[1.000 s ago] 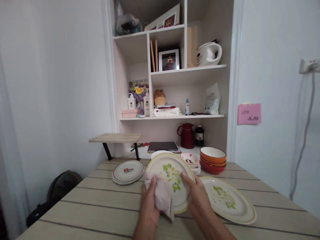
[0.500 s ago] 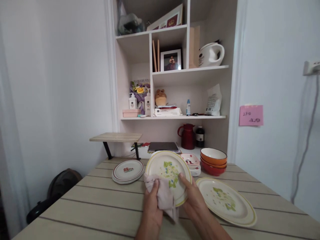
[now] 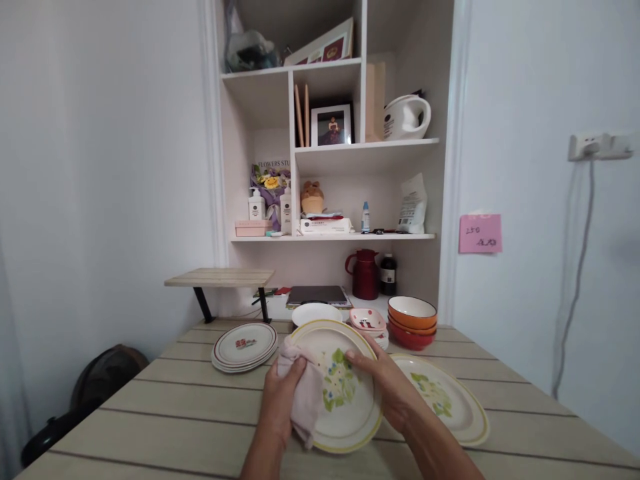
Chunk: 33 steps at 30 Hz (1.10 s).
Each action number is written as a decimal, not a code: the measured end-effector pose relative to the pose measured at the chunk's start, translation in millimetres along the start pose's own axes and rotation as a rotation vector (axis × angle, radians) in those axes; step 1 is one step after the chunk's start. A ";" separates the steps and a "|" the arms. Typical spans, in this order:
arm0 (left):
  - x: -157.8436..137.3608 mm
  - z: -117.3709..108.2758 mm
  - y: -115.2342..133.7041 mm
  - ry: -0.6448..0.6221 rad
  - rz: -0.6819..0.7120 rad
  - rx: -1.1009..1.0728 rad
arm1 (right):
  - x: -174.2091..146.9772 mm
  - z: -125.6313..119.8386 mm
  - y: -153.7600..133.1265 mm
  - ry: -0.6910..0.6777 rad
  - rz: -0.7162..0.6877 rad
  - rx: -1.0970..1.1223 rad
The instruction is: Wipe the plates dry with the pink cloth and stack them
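Observation:
A cream plate [image 3: 345, 420] with a yellow rim and a green leaf and flower print is held tilted up above the table. My right hand [image 3: 393, 383] grips its right edge, thumb on the front face and fingers hidden behind. At the left edge my left hand [image 3: 280, 400] is closed on a pale pink cloth [image 3: 306, 400], which is folded over the plate's rim and hangs down in front of it. A larger oval plate [image 3: 465, 407] with a matching print lies on the table, partly behind my right forearm.
Stacked plates [image 3: 245, 347] with a dark red rim lie at the left. Behind stand a white dish [image 3: 317, 313], small pink square dishes [image 3: 368, 320] and stacked orange and red bowls [image 3: 413, 323]. A small raised wooden stand [image 3: 220, 277] is at the back left.
The held plate has turned and dropped lower, uncovering the white dish behind it. My left hand with the cloth has shifted left along the rim. The whole view has swung slightly right.

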<state>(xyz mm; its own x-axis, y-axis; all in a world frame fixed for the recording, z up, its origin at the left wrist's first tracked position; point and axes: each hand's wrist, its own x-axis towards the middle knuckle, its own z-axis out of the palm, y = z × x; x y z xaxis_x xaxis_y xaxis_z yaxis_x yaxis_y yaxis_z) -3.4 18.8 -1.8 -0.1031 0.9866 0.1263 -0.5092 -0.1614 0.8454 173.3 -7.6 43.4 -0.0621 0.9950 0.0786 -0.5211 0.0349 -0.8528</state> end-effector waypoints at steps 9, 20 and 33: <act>2.1 3.9 -17.1 0.051 -0.103 -0.167 | 10.2 2.4 22.6 0.163 -0.123 0.069; 0.0 14.8 -41.2 0.007 -0.291 -0.438 | 12.3 15.0 48.5 0.357 -0.269 0.208; -11.8 21.5 -31.4 -0.060 -0.318 -0.473 | 11.3 20.7 59.5 0.335 -0.246 0.313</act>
<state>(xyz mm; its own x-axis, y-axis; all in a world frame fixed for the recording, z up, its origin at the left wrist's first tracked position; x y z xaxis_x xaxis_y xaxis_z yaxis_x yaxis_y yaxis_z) 32.2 12.7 -18.7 0.1588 0.9858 -0.0552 -0.8359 0.1640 0.5237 123.9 3.8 4.2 0.3434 0.9382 0.0438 -0.7187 0.2925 -0.6308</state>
